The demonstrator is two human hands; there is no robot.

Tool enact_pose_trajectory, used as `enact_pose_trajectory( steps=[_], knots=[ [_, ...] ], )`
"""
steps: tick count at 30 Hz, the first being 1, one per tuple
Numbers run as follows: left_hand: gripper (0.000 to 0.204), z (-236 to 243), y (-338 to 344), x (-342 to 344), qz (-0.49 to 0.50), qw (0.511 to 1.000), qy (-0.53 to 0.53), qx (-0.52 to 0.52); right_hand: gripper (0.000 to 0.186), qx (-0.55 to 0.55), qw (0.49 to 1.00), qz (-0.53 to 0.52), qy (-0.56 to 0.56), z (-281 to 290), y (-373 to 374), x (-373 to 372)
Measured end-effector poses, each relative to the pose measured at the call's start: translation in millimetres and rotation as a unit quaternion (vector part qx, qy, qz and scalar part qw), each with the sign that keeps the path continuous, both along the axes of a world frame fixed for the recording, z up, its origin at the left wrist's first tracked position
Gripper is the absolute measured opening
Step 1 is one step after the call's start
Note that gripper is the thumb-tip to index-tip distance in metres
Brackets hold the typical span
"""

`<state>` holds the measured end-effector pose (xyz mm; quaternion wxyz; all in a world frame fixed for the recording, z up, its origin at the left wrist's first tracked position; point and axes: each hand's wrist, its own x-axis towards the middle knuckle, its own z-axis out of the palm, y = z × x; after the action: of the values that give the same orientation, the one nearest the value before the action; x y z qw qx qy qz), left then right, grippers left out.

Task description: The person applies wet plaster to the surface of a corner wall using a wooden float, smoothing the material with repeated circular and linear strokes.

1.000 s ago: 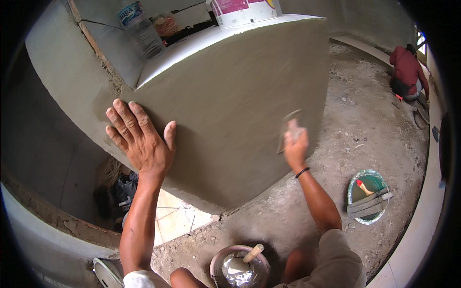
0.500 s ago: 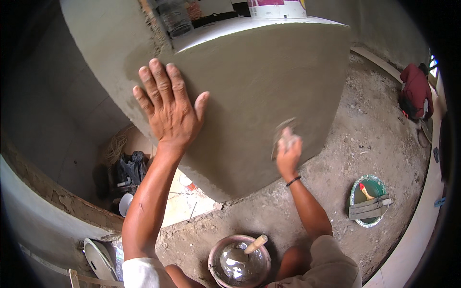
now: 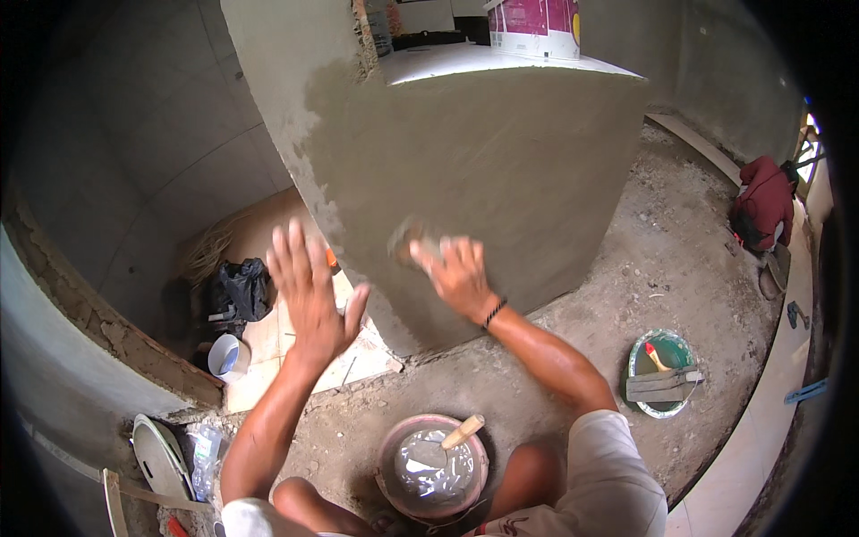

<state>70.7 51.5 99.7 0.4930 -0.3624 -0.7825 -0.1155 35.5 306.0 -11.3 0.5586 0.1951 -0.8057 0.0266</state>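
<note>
My right hand [image 3: 458,273] grips a blurred plastering trowel [image 3: 409,242] against the lower left of a freshly plastered grey half wall [image 3: 501,170]. My left hand [image 3: 313,295] is open with fingers spread, near that wall's lower left edge; I cannot tell whether it touches the wall. Below, between my knees, sits a bucket [image 3: 385,465] of wet grey mix with a wooden-handled tool [image 3: 461,431] in it.
A green bucket [image 3: 667,343] with a brush and grey boards lies right. A co-worker in maroon [image 3: 765,197] crouches at right. A black bag [image 3: 242,286], white bucket [image 3: 228,358] and bottle [image 3: 204,461] stand left. A printed pail [image 3: 532,27] tops the half wall.
My right hand and trowel have moved left across the wall. My left hand has moved down from high on the plaster.
</note>
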Motion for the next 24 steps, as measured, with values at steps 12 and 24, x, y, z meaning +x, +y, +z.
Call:
enact_pose_trajectory(
  steps=[12, 24],
  knots=[
    [0.09, -105, -150, 71, 0.234, 0.934, -0.267, 0.025, 0.048, -0.153, 0.986, -0.041, -0.052, -26, 32, 15],
    [0.096, 16, 5, 33, 0.036, 0.987, -0.084, -0.13, 0.043, -0.393, 0.916, -0.087, 0.005, 17, 119, 1]
  ],
)
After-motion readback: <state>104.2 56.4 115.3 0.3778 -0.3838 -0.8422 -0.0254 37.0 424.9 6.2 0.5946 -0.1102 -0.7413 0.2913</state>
